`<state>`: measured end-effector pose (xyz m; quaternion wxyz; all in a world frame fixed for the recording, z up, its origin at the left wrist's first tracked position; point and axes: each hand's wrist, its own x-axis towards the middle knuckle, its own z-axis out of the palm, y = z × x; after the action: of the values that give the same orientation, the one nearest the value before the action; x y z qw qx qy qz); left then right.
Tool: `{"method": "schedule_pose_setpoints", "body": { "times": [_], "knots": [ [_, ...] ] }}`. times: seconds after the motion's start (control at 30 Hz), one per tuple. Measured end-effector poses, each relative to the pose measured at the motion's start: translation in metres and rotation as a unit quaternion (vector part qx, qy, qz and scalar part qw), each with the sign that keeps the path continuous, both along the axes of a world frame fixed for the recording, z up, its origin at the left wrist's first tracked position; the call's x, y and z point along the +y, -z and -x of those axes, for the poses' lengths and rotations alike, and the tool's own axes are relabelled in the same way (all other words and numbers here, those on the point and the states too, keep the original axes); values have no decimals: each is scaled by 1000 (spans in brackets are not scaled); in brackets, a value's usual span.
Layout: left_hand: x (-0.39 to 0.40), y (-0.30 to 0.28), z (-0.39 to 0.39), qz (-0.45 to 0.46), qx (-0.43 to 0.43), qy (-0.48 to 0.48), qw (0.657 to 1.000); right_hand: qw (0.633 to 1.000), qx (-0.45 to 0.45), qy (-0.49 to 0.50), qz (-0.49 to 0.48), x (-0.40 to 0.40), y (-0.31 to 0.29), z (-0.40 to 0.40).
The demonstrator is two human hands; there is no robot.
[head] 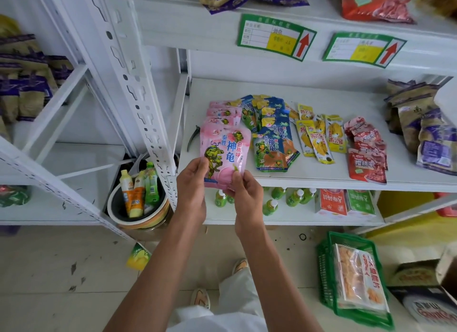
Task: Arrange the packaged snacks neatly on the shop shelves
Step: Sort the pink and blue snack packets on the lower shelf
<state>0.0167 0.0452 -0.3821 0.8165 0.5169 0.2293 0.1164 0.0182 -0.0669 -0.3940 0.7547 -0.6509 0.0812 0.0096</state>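
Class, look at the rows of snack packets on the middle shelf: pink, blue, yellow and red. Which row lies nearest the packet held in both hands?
The pink row, at the shelf's left end. It lies directly behind the held pink packet and matches it.

"神龟" and "白桃味" on the pink packet (223,156)

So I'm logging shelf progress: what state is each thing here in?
pink pouch: upright, held above shelf edge
left hand: grips pouch's lower left
right hand: pinches pouch's lower right
pink stack: lying flat, overlapped
blue pouches: flat, fanned
yellow packets: flat, loosely spread
red packets: flat, overlapped
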Motion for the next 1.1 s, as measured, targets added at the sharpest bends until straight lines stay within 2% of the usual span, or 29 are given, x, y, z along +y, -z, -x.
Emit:
{"method": "schedule_pose_setpoints", "body": {
  "times": [0.1,0.23,0.3,0.5,0.63,0.77,0.9,1.1],
  "knots": [
    [2,-4,3,19,-24,20,999,999,-10,-8,-45,1,-3,3],
    [6,-5,1,-114,-23,-21,993,997,-71,-8,-36,1,-12,1],
    [0,-12,2,-129,-26,-57,990,996,-75,10,-46,6,-15,2],
    [-8,-28,2,-192,-54,51,979,994,-67,-27,-83,10,-19,4],
    [-1,-33,-2,-176,-55,30,982,992,-92,-55,-59,12,-16,9],
    [6,-38,-7,-266,-104,41,958,993,-91,-62,-37,13,-9,14],
    [1,-41,-2,-244,-96,53,964,994,-83,-48,-46,13,-7,15],
    [-4,-41,1,-368,-93,78,922,998,-61,-15,-24,11,-12,13]
  ]
}}
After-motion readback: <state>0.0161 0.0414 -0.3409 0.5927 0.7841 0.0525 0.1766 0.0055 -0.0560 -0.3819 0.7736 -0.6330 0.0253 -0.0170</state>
